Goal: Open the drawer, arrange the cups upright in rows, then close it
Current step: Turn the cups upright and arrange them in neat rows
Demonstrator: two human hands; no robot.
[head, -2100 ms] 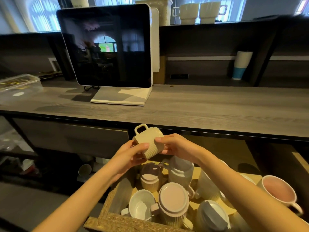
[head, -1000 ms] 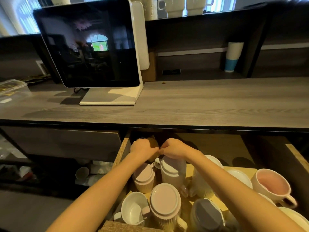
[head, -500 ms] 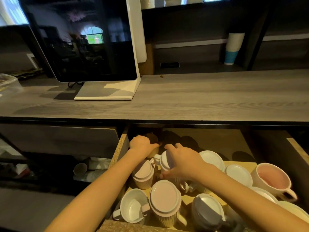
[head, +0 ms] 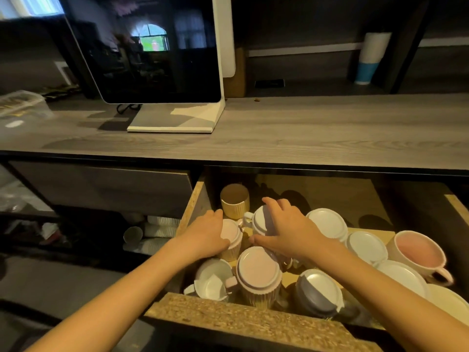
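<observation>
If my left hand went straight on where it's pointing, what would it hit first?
Probably the upright beige ribbed cup, just beyond the left hand at the back left of the drawer; depth is unclear.

We have one view, worn on the head: it looks forward and down, close over the open chipboard drawer (head: 241, 320) near us, the grey wood-grain tabletop (head: 330, 130) farther off.

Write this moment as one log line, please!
wooden drawer: open | left hand: grips upside-down ribbed cream cup | right hand: grips upside-down white handled mug | beige ribbed cup: upright, back-left corner
</observation>
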